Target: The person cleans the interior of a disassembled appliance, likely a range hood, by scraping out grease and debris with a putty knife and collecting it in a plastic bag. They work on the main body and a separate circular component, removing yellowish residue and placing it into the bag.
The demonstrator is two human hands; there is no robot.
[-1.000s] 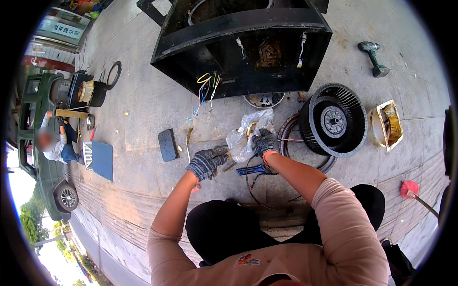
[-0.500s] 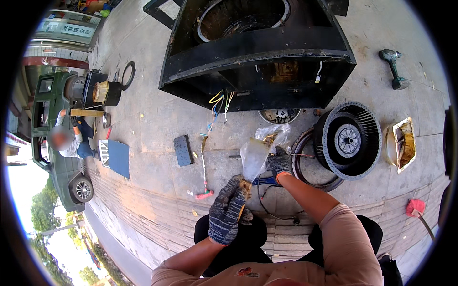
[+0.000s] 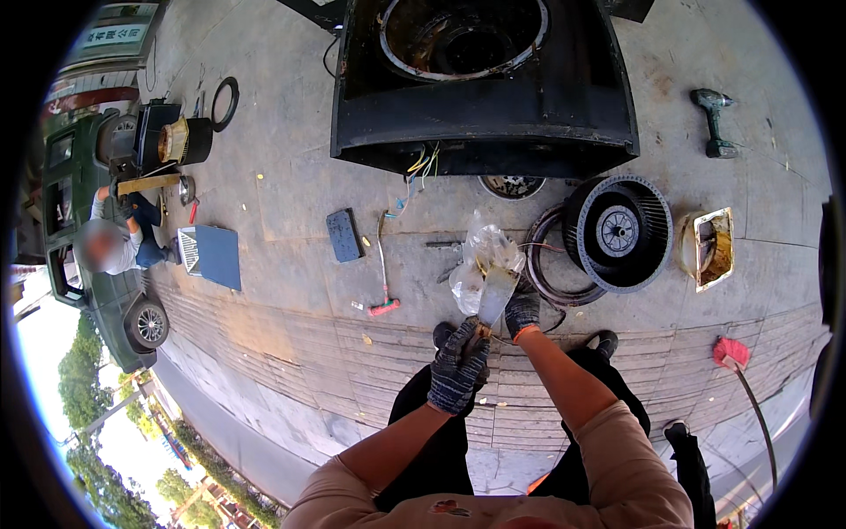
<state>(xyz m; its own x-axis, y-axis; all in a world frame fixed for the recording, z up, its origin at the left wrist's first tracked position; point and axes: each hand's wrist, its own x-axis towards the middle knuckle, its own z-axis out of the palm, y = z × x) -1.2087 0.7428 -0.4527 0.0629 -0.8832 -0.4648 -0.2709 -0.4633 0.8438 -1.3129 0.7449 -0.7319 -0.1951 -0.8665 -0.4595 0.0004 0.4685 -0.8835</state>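
Observation:
My left hand (image 3: 457, 368), in a grey striped work glove, is closed round the handle of a scraper (image 3: 500, 291). Its wide flat blade points away from me. Close against the blade's right edge is my right hand (image 3: 522, 310), gloved and with curled fingers; the blade hides part of them, and what they hold cannot be made out. Just beyond the blade a crumpled clear plastic bag (image 3: 486, 240) with brownish matter in it shows. A dark ring (image 3: 535, 240) with a cable lies to the right, beside a black fan wheel (image 3: 619, 231).
Ahead stands a large black metal housing (image 3: 485, 119) with loose wires. A drill (image 3: 714, 122), a greasy tray (image 3: 712, 251) and a red brush (image 3: 731, 353) lie right. A dark block (image 3: 345, 235) and a red-headed tool (image 3: 384, 308) lie left; another person (image 3: 128, 231) works beyond.
My body has risen from a crouch, and both feet now show below me. The scraper and both hands have shifted slightly right in view, the blade turning to lean right.

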